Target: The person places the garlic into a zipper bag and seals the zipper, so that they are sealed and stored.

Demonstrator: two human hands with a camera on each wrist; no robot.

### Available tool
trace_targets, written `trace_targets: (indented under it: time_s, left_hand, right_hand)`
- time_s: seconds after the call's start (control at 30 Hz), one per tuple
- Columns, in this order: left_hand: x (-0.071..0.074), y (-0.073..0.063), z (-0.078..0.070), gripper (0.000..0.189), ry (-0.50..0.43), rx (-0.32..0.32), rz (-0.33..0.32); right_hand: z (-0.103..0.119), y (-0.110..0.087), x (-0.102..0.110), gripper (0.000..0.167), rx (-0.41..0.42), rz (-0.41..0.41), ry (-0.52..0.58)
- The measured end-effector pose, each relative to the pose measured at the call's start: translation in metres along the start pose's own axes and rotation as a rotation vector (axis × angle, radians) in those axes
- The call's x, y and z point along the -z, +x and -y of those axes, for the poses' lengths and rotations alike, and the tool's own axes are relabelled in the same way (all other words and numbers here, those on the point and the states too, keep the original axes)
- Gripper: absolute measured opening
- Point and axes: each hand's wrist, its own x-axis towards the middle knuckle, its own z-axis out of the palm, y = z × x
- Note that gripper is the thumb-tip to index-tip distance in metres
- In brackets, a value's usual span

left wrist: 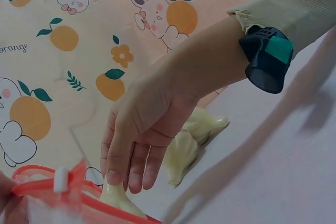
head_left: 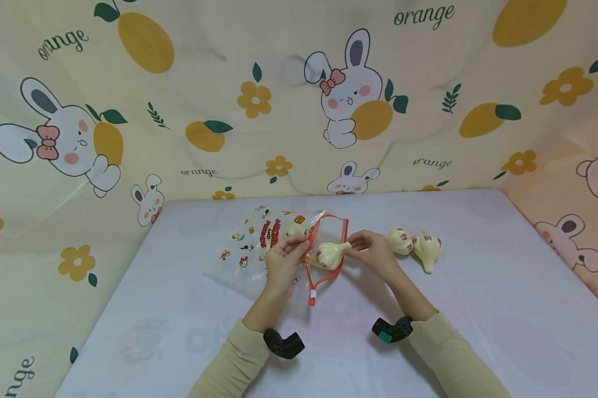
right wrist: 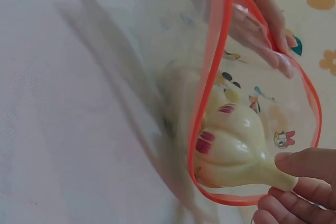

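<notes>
A clear zip bag (head_left: pixel 244 276) with cartoon prints and a red zip edge lies on the table, its mouth spread toward the right. My left hand (head_left: pixel 284 262) pinches the red edge at the near left side of the mouth. In my right hand (head_left: pixel 375 254) is a garlic bulb (head_left: pixel 330 256), gripped by its stem between thumb and fingers. The right wrist view shows this bulb (right wrist: pixel 236 150) within the red-rimmed opening, its round end inward. Another pale bulb (right wrist: pixel 178 90) shows through the plastic, deeper in the bag.
Two more garlic bulbs, one (head_left: pixel 400 241) beside the other (head_left: pixel 427 251), lie on the table just right of my right hand. A white slider (head_left: pixel 313 294) sits at the near end of the red zip. A patterned cloth (head_left: pixel 279 127) hangs behind the white table (head_left: pixel 503 309).
</notes>
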Motion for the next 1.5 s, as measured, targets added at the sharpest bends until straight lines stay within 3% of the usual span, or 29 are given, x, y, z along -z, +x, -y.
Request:
trace_targets:
  time_s: [0.17, 1.03, 1.5]
  left_hand:
    - [-0.0004, 0.0, -0.0006, 0.022, 0.009, 0.002, -0.006]
    - [-0.0006, 0.0003, 0.0003, 0.025, -0.003, 0.025, -0.01]
    - [-0.0013, -0.0011, -0.0016, 0.027, -0.022, 0.024, -0.004]
  right_hand:
    - [0.001, 0.0005, 0.0026, 0.028, -0.022, 0.012, 0.061]
    - [-0.0004, -0.0002, 0.001, 0.022, -0.07, 0.034, 0.067]
    - [0.0032, -0.0032, -0.0018, 0.02, -0.046, 0.052, 0.042]
